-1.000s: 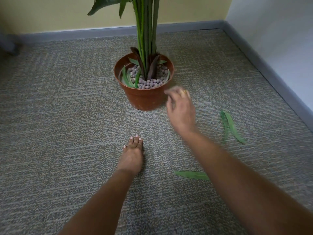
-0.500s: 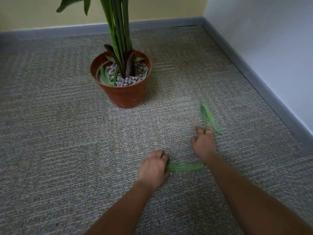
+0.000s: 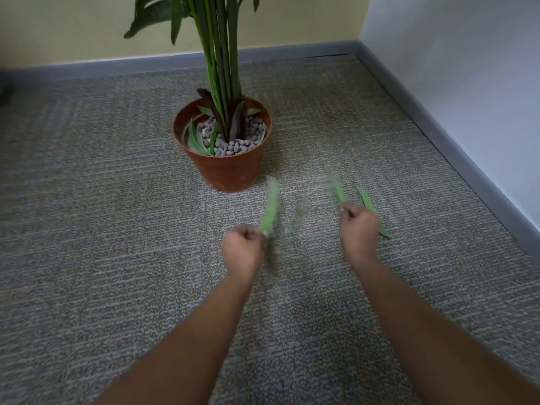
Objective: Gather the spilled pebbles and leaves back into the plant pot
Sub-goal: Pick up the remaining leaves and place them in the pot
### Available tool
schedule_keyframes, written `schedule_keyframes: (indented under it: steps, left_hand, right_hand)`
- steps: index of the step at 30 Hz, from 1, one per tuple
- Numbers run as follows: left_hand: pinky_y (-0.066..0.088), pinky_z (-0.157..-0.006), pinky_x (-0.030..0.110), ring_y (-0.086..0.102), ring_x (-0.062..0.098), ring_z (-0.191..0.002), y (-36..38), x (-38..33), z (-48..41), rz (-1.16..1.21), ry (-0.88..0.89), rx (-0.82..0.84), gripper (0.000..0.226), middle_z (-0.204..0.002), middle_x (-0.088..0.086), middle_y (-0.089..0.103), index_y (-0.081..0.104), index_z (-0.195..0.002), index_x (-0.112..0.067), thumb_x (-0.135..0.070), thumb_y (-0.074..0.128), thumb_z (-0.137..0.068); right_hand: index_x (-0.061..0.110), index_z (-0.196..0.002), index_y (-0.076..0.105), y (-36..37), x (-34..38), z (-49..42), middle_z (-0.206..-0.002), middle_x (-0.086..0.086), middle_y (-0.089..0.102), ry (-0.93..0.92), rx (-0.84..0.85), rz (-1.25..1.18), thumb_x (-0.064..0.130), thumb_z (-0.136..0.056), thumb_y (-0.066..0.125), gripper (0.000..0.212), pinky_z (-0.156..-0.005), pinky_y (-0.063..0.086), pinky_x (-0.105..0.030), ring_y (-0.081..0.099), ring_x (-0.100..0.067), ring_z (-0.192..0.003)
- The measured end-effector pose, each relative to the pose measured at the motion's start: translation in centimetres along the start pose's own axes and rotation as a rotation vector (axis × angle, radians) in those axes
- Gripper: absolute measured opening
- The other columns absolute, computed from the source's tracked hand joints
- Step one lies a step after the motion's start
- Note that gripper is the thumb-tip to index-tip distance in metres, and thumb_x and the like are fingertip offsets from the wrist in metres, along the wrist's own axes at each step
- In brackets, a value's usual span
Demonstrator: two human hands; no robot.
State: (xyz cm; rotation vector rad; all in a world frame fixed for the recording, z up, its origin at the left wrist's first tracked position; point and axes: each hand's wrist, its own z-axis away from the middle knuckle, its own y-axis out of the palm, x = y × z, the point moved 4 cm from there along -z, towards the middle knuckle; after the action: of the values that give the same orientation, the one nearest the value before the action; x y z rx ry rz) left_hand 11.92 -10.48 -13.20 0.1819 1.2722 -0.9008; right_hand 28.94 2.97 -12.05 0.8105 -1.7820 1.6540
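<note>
A terracotta plant pot point(image 3: 230, 171) stands on the carpet, filled with grey pebbles point(image 3: 233, 146), green stems and a few loose leaves. My left hand point(image 3: 244, 248) is closed on a blurred green leaf point(image 3: 271, 207) that points up toward the pot. My right hand point(image 3: 357, 226) is closed on a second green leaf point(image 3: 336, 185), also raised off the floor. A third leaf point(image 3: 368, 204) lies on the carpet just right of my right hand, partly hidden behind it. Both hands are in front of the pot and to its right.
Grey carpet point(image 3: 117, 258) covers the floor. A grey baseboard point(image 3: 438, 133) runs along the white wall on the right and along the yellow wall behind the pot, meeting in a corner at the upper right.
Both hands have lifted off the carpet, each taking a leaf up with it. One leaf of the right-hand pair stays on the floor. The view shifted, so the pot sits closer to centre.
</note>
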Motion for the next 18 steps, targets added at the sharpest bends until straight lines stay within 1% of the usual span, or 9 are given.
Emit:
schedule_keyframes:
  steps: [3, 5, 7, 8, 9, 11, 13, 16, 18]
  left_hand:
    - [0.038, -0.047, 0.021, 0.045, 0.012, -0.05, -4.1, -4.1, -2.9, 0.306, -0.02, -0.2, 0.029, -0.056, 0.003, 0.05, 0.058, -0.061, -0.013, 0.004, 0.056, -0.085]
    - [0.04, -0.053, 0.026, 0.047, 0.014, -0.052, -7.0, -6.4, -5.0, 0.39, 0.009, -0.289, 0.033, -0.057, 0.004, 0.05, 0.051, -0.058, -0.016, 0.004, 0.054, -0.084]
    - [0.045, -0.059, 0.031, 0.052, 0.019, -0.059, -9.2, -8.4, -6.8, 0.341, 0.07, -0.353, 0.021, -0.062, 0.006, 0.055, 0.058, -0.067, -0.011, 0.001, 0.054, -0.085]
    - [0.047, -0.062, 0.031, 0.055, 0.02, -0.065, -10.1, -9.4, -7.6, 0.292, 0.108, -0.379, 0.013, -0.067, 0.007, 0.058, 0.063, -0.078, -0.006, -0.001, 0.054, -0.086]
    - [0.05, -0.066, 0.031, 0.059, 0.021, -0.071, -10.7, -10.5, -8.2, 0.239, 0.142, -0.408, 0.014, -0.074, 0.007, 0.062, 0.066, -0.093, -0.003, -0.002, 0.053, -0.087]
    - [0.056, -0.079, 0.032, 0.066, 0.022, -0.086, -11.6, -12.4, -9.4, 0.175, 0.186, -0.445, 0.027, -0.098, 0.009, 0.069, 0.064, -0.112, -0.008, -0.002, 0.053, -0.088]
    - [0.056, -0.085, 0.034, 0.066, 0.022, -0.097, -11.9, -14.1, -10.2, 0.191, 0.228, -0.437, 0.034, -0.113, 0.01, 0.066, 0.06, -0.119, -0.012, 0.0, 0.054, -0.088]
    - [0.057, -0.083, 0.033, 0.066, 0.021, -0.098, -11.7, -15.9, -11.2, 0.174, 0.286, -0.399, 0.037, -0.115, 0.01, 0.066, 0.059, -0.121, -0.013, 0.002, 0.054, -0.088]
    - [0.058, -0.078, 0.03, 0.067, 0.018, -0.09, -11.4, -16.3, -12.0, 0.097, 0.289, -0.385, 0.036, -0.112, 0.009, 0.067, 0.062, -0.118, -0.015, 0.001, 0.057, -0.086]
  right_hand:
    - [-0.001, -0.108, 0.065, 0.2, 4.2, -1.4, -0.096, -0.017, 0.07, -0.005, -0.06, -0.21, 0.006, -0.088, 0.056, 0.023, -0.064, 0.052, -0.03, 0.062, -0.024, -0.075]
    - [0.0, -0.108, 0.065, 0.8, 7.6, -2.2, -0.099, -0.015, 0.07, -0.067, -0.074, -0.272, 0.007, -0.088, 0.056, 0.023, -0.064, 0.049, -0.016, 0.061, -0.017, -0.076]
    - [0.0, -0.108, 0.065, 1.9, 11.0, -2.8, -0.105, -0.014, 0.069, -0.144, -0.047, -0.278, 0.008, -0.088, 0.055, 0.024, -0.071, 0.046, -0.009, 0.062, -0.016, -0.084]
    - [0.001, -0.109, 0.065, 2.6, 12.6, -3.1, -0.108, -0.015, 0.069, -0.178, -0.012, -0.264, 0.009, -0.089, 0.054, 0.024, -0.08, 0.048, -0.016, 0.064, -0.02, -0.09]
    - [0.001, -0.11, 0.065, 3.4, 14.1, -3.3, -0.111, -0.015, 0.068, -0.206, 0.037, -0.239, 0.01, -0.09, 0.053, 0.025, -0.087, 0.049, -0.025, 0.063, -0.024, -0.097]
    - [0.002, -0.113, 0.063, 5.3, 16.4, -3.4, -0.116, -0.016, 0.065, -0.248, 0.157, -0.15, 0.013, -0.091, 0.05, 0.028, -0.093, 0.046, -0.032, 0.06, -0.028, -0.106]
    - [0.003, -0.117, 0.06, 7.1, 17.9, -3.3, -0.121, -0.018, 0.061, -0.267, 0.284, -0.042, 0.018, -0.093, 0.048, 0.031, -0.096, 0.042, -0.033, 0.055, -0.031, -0.113]
    - [0.005, -0.129, 0.048, 9.2, 18.9, -3.1, -0.133, -0.019, 0.051, -0.258, 0.437, 0.082, 0.026, -0.095, 0.043, 0.04, -0.103, 0.035, -0.036, 0.044, -0.034, -0.124]
    - [0.003, -0.133, 0.042, 10.0, 19.0, -2.7, -0.138, -0.02, 0.044, -0.316, 0.5, 0.157, 0.028, -0.097, 0.038, 0.044, -0.106, 0.029, -0.038, 0.036, -0.035, -0.129]
